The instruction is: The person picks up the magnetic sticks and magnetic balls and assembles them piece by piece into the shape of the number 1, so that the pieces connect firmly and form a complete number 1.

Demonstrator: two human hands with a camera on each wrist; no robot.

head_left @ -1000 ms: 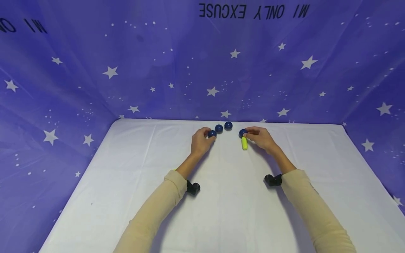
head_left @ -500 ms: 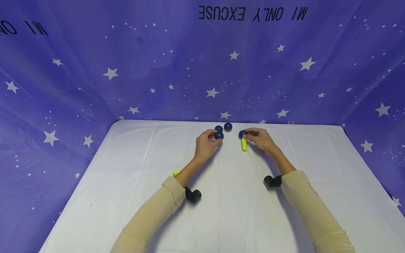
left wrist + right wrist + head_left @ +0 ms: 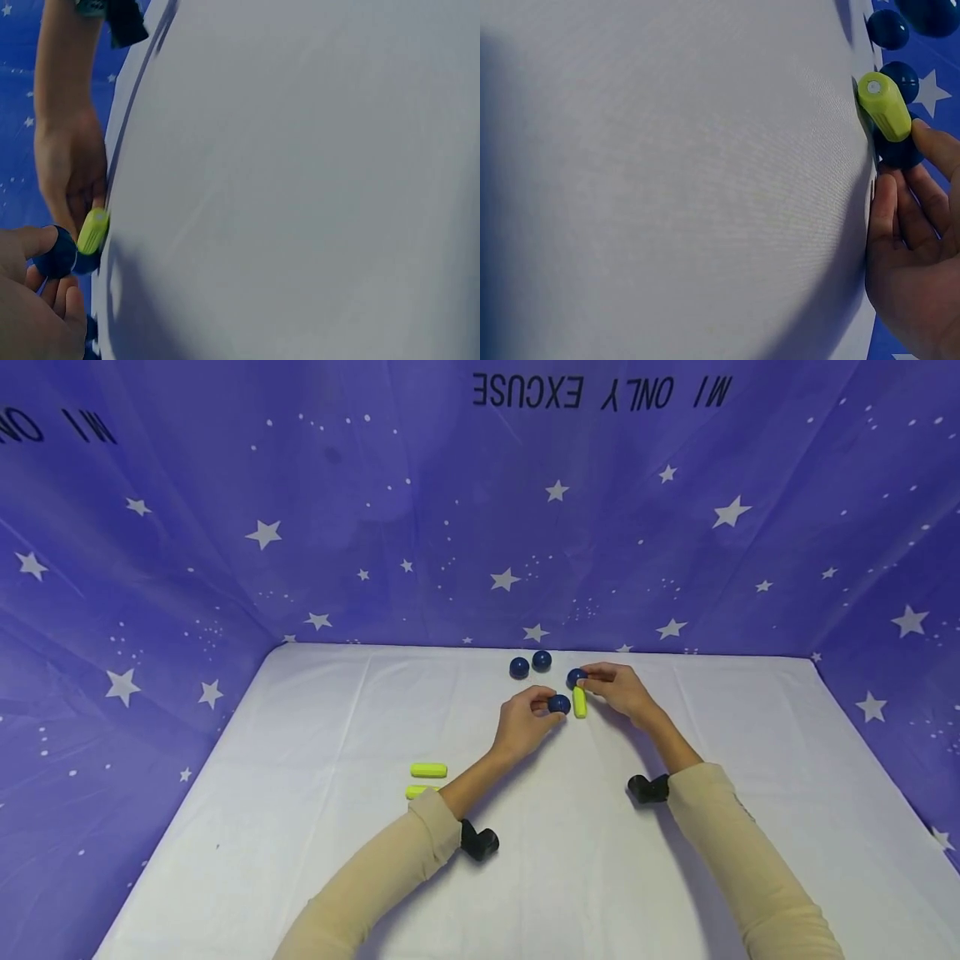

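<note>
My left hand (image 3: 522,724) pinches a dark blue ball (image 3: 558,704) between thumb and fingers, just left of a short yellow-green stick (image 3: 580,702). A second blue ball (image 3: 577,677) is gripped by my right hand (image 3: 617,686) at the stick's far end; the right wrist view has the stick (image 3: 886,109) touching that ball (image 3: 901,152). Whether the two are joined, I cannot tell. In the left wrist view the left hand's ball (image 3: 55,253) appears close beside the stick (image 3: 93,231). Two more blue balls, one left (image 3: 519,667) and one right (image 3: 542,661), lie behind.
Two more yellow-green sticks, a farther one (image 3: 428,770) and a nearer one (image 3: 422,792) partly under the left sleeve, lie on the white cloth (image 3: 300,827). A purple star-patterned curtain (image 3: 420,510) stands along the back and sides. Black wrist cameras jut inward from both cuffs.
My left hand has carried its ball right and nearer, away from the two back balls to beside the stick. Both left sticks have come into view. The right hand has hardly moved.
</note>
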